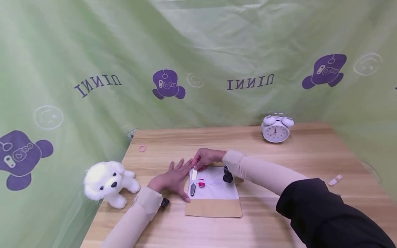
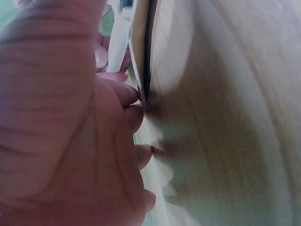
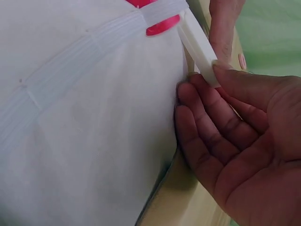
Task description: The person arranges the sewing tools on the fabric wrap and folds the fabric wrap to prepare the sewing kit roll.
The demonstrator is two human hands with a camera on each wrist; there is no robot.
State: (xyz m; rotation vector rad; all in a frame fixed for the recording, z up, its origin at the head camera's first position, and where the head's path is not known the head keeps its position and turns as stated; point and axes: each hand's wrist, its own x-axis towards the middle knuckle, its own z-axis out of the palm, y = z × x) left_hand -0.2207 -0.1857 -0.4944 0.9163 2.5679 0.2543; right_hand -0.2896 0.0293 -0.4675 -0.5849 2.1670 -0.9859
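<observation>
A flat fabric organizer (image 1: 214,208), white inside with a tan lower band, lies on the table. Across it runs a white elastic strip (image 3: 61,84), which holds a red thread spool (image 1: 201,183) and a slim tool (image 1: 193,179) with a white upper end and dark lower end; its exact kind cannot be told. My right hand (image 1: 204,158) pinches the tool's white end between thumb and fingers at the organizer's top left corner. With fingers spread, my left hand (image 1: 173,179) rests along the organizer's left edge, fingertips close to the right hand.
A white plush dog (image 1: 108,186) sits on the left of the wooden table (image 1: 266,220). A pink ring (image 1: 142,148) lies at the back left. The white alarm clock (image 1: 276,129) stands at the back right, and a small pink patterned roll (image 1: 335,180) lies far right.
</observation>
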